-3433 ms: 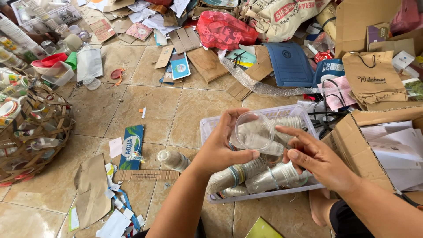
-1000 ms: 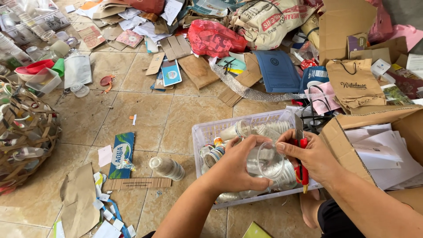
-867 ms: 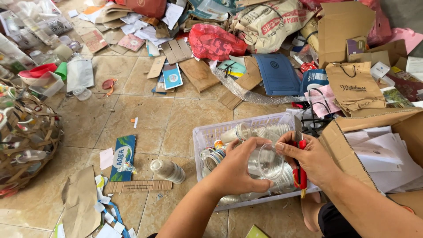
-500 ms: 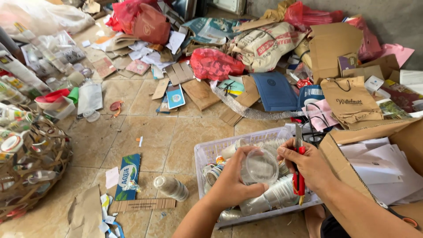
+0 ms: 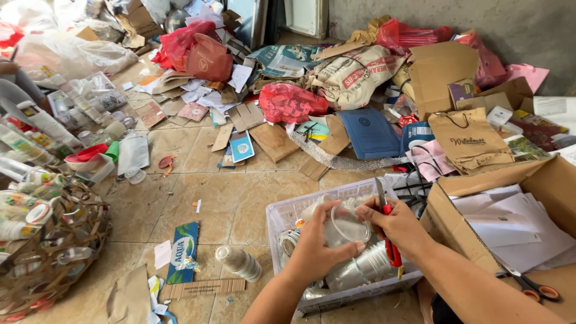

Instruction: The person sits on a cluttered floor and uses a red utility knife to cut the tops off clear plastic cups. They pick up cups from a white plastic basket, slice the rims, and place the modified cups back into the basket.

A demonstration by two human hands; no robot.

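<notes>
Left hand (image 5: 312, 252) fingers wrapped round clear cup (image 5: 348, 225), held over white crate (image 5: 282, 216) of cups. Right hand (image 5: 399, 225) touches cup rim, gripping red-handled cutter (image 5: 389, 240).

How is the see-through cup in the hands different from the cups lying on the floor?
The clear cup is a single one, held up by the left hand and touched by the right hand, which also grips a red-handled cutter. The cups on the floor are a stack nested together, lying on their side on the tiles, with no hand on them. The held cup shows its round open end to the camera; the stack shows its side. Both are clear plastic.
</notes>
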